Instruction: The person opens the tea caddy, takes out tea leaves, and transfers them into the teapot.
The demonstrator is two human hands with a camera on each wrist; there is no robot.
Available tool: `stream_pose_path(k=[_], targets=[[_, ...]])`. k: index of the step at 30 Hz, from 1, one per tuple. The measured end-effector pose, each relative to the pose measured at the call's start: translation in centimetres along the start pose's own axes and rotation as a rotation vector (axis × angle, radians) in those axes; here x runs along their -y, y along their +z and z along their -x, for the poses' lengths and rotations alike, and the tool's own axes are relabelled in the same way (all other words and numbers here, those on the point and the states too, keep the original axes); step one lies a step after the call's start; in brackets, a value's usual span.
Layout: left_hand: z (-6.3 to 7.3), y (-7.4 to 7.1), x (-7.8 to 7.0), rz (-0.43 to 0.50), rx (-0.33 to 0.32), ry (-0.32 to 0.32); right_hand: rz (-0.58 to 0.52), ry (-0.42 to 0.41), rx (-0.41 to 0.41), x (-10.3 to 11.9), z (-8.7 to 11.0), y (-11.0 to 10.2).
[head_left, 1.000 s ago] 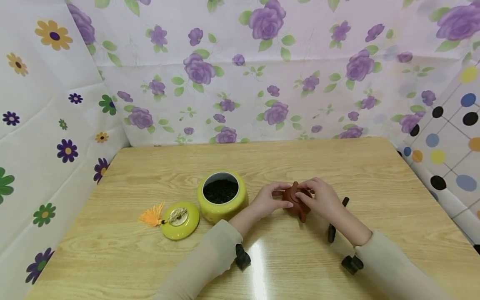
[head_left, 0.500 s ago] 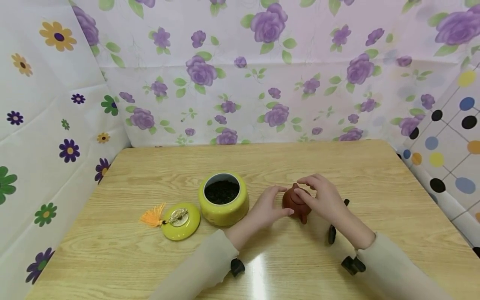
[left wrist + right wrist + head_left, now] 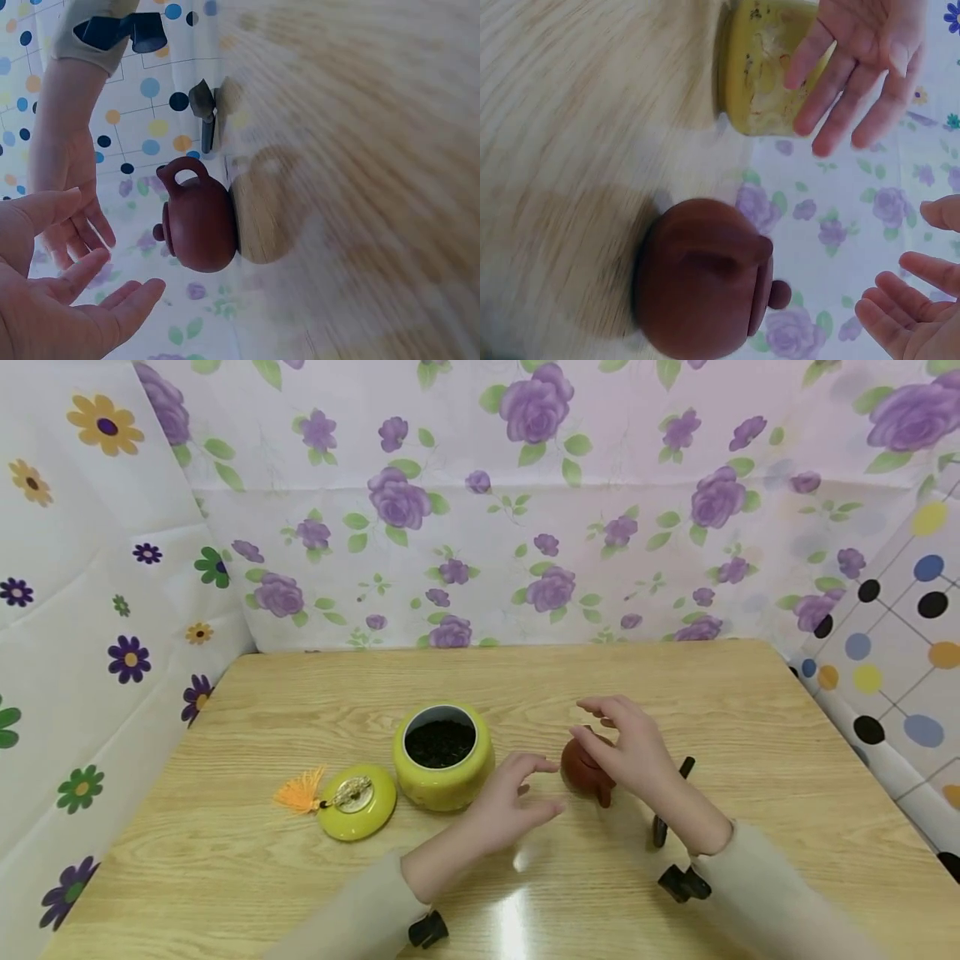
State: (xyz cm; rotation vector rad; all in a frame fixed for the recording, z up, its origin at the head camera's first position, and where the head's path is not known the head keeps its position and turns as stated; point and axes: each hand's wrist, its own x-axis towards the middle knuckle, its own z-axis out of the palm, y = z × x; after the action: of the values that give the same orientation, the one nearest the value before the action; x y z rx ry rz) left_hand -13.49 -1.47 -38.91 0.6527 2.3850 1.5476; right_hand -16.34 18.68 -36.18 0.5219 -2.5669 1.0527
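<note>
A reddish-brown teapot [image 3: 581,772] stands upright on the table with its lid on. In the left wrist view, its looped handle [image 3: 184,166] and round lid knob [image 3: 158,232] show. My right hand [image 3: 628,750] hovers over the teapot's right side in the head view, fingers loosely bent and holding nothing. To the teapot's left is my left hand [image 3: 501,810], thumb and fingers spread apart around air. Both hands are apart from the teapot in the wrist views. Behind my left hand sits a yellow jar [image 3: 427,789], uncovered, with dark tea leaves [image 3: 441,743] inside.
Left of the jar lies its yellow lid [image 3: 378,810], with a gold ornament and an orange tassel [image 3: 298,792]. A slim dark tool [image 3: 660,831] lies on the wooden table [image 3: 300,693], partly hidden beneath my right forearm. Patterned cloths [image 3: 480,560] hang around the back and sides.
My left hand has let go of the teapot and drawn back toward the lower left. My right hand has come off the lid and lifted slightly. The teapot stays in place.
</note>
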Motion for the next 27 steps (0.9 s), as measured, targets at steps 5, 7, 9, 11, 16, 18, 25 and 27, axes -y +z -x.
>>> stream_pose_path(k=[5, 7, 9, 11, 16, 18, 25, 27], targets=[[1.8, -0.8, -0.1, -0.033, 0.011, 0.052, -0.077, 0.028, 0.02, 0.7, -0.2, 0.4], [2.6, -1.2, -0.2, -0.057, 0.009, 0.09, -0.093, 0.028, 0.02, 0.9, -0.3, 0.7], [3.5, -1.5, -0.2, -0.086, 0.004, 0.125, -0.092, 0.017, 0.014, 1.0, -0.4, 1.0], [4.4, -1.8, -0.2, -0.122, -0.003, 0.154, -0.093, 0.011, 0.015, 1.0, -0.5, 1.3], [6.6, -3.0, -0.5, -0.228, -0.086, 0.175, -0.129, 0.04, 0.053, 1.4, -0.5, 2.1], [7.3, -3.5, -0.5, -0.265, -0.133, 0.172, -0.137, 0.045, 0.068, 1.6, -0.6, 2.5], [8.4, -5.3, 0.3, -0.393, -0.309, 0.312, -0.165, 0.01, 0.083, 1.9, -0.6, 4.0], [8.5, -5.8, 0.6, -0.416, -0.342, 0.336, -0.192, 0.007, 0.095, 1.9, -0.6, 4.4]])
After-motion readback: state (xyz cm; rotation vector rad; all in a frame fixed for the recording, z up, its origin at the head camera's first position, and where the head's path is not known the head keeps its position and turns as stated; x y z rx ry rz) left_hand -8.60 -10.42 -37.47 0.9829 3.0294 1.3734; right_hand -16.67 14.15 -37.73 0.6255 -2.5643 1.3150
